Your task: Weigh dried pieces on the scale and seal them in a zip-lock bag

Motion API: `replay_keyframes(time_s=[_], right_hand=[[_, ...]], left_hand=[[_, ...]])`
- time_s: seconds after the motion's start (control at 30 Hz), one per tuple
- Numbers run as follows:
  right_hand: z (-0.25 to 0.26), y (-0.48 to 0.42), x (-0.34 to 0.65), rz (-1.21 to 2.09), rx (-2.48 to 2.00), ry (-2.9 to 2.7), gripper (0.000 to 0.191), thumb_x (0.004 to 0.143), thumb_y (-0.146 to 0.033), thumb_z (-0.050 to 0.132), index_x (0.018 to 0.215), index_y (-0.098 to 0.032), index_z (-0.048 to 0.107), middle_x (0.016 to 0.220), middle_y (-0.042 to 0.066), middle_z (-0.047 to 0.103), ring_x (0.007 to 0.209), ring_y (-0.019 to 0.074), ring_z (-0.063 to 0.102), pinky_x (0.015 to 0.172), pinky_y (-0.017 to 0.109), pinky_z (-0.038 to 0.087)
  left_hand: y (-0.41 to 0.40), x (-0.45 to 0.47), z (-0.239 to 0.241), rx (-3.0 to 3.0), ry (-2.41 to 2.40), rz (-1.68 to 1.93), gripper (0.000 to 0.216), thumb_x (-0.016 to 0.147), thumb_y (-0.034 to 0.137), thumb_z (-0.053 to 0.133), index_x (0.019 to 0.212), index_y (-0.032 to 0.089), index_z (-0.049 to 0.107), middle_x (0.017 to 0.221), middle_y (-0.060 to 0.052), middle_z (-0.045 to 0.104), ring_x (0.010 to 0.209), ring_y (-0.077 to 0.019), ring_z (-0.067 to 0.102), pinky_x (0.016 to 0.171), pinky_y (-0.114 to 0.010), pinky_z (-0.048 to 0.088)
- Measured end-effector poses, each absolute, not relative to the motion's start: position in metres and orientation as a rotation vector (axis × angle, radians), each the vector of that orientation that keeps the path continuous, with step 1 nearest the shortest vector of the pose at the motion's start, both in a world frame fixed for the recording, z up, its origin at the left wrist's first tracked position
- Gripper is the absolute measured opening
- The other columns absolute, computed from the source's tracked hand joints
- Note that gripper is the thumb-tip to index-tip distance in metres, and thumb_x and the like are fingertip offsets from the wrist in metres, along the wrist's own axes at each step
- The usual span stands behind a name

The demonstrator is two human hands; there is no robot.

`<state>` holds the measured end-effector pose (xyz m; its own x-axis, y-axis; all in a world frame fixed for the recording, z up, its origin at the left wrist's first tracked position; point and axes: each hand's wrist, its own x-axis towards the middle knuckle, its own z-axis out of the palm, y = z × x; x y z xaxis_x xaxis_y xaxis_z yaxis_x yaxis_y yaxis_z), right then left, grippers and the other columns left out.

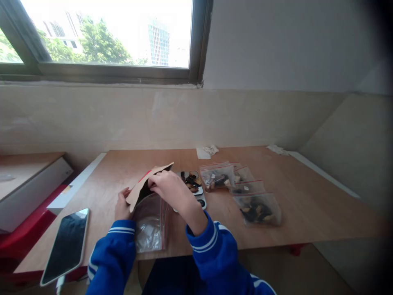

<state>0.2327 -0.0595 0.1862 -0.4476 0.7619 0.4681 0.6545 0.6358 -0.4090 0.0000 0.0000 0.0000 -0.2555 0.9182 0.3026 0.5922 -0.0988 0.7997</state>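
Observation:
My left hand [122,206] holds the lower side of a brown paper pouch [146,184] that is tilted up off the wooden table [294,192]. My right hand [167,186] is closed at the pouch's open mouth, its fingers partly inside; what they pinch is hidden. Under the pouch lies a stack of empty clear zip bags [151,227] with red seals. Just right of my right hand sits a small scale [196,189] with dark and tan pieces on its platform. Both sleeves are blue with white stripes.
Several filled zip bags [245,188] lie to the right of the scale. A phone [66,243] lies screen-up at the table's left front corner. Scraps of white paper [207,150] sit near the wall. A lower shelf and red item stand at left.

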Motion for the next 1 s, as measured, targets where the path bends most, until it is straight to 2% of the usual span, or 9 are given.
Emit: replay_keyframes(time_s=[0.1, 0.23, 0.3, 0.43, 0.73, 0.87, 1.0], right_hand=[[0.201, -0.067, 0.267, 0.354, -0.972, -2.041, 0.013, 0.092, -0.022, 0.052, 0.093, -0.022, 0.065, 0.090, 0.001, 0.070, 0.089, 0.0159, 0.065, 0.083, 0.028, 0.048], [0.167, -0.043, 0.314, 0.516, -1.067, -1.637, 0.014, 0.089, -0.031, 0.057, 0.096, -0.021, 0.061, 0.093, 0.001, 0.069, 0.092, 0.0151, 0.065, 0.082, 0.027, 0.049], [0.138, -0.023, 0.332, 0.501, -1.193, -1.661, 0.011, 0.086, -0.029, 0.060, 0.089, -0.019, 0.064, 0.090, 0.002, 0.069, 0.088, 0.0163, 0.064, 0.082, 0.029, 0.048], [0.098, 0.010, 0.348, 0.317, -1.442, -1.852, 0.010, 0.086, -0.022, 0.060, 0.085, -0.018, 0.070, 0.093, 0.006, 0.065, 0.095, 0.0189, 0.058, 0.088, 0.033, 0.042], [0.085, 0.037, 0.345, 0.166, -1.561, -2.089, 0.019, 0.088, -0.017, 0.055, 0.092, -0.022, 0.074, 0.103, 0.009, 0.061, 0.104, 0.0226, 0.051, 0.091, 0.036, 0.037], [0.075, 0.031, 0.356, 0.207, -1.512, -1.980, 0.029, 0.090, -0.014, 0.048, 0.108, -0.023, 0.068, 0.107, 0.008, 0.061, 0.104, 0.0206, 0.052, 0.092, 0.036, 0.039], [0.054, 0.010, 0.370, 0.238, -1.435, -1.791, 0.027, 0.089, -0.014, 0.043, 0.104, -0.017, 0.065, 0.103, 0.009, 0.060, 0.103, 0.0206, 0.053, 0.092, 0.036, 0.042]], left_hand=[[-0.001, 0.004, 0.005, 1.585, 1.945, 1.229, 0.056, 0.066, 0.049, 0.064, 0.110, 0.019, 0.049, 0.104, -0.013, 0.065, 0.100, -0.0331, 0.063, 0.084, -0.045, 0.050], [-0.002, 0.008, 0.010, 1.488, 1.951, 1.217, 0.053, 0.071, 0.060, 0.053, 0.105, 0.020, 0.046, 0.098, -0.012, 0.067, 0.094, -0.0307, 0.065, 0.080, -0.043, 0.051], [-0.003, 0.009, 0.011, 1.481, 1.925, 1.257, 0.049, 0.073, 0.059, 0.052, 0.104, 0.021, 0.044, 0.097, -0.011, 0.067, 0.091, -0.0287, 0.066, 0.078, -0.041, 0.051], [-0.002, 0.007, 0.009, 1.499, 1.934, 1.271, 0.044, 0.071, 0.056, 0.054, 0.099, 0.023, 0.045, 0.091, -0.009, 0.068, 0.084, -0.0279, 0.067, 0.075, -0.041, 0.052], [0.000, 0.002, 0.001, 1.550, 1.983, 1.250, 0.043, 0.070, 0.059, 0.053, 0.092, 0.022, 0.048, 0.082, -0.007, 0.066, 0.080, -0.0290, 0.066, 0.072, -0.042, 0.052], [-0.002, 0.004, 0.006, 1.534, 1.987, 1.214, 0.044, 0.069, 0.060, 0.052, 0.090, 0.022, 0.047, 0.081, -0.008, 0.065, 0.081, -0.0297, 0.065, 0.074, -0.044, 0.052], [-0.002, 0.005, 0.008, 1.533, 1.948, 1.225, 0.045, 0.067, 0.058, 0.053, 0.091, 0.022, 0.045, 0.083, -0.008, 0.064, 0.084, -0.0306, 0.065, 0.077, -0.046, 0.052]])
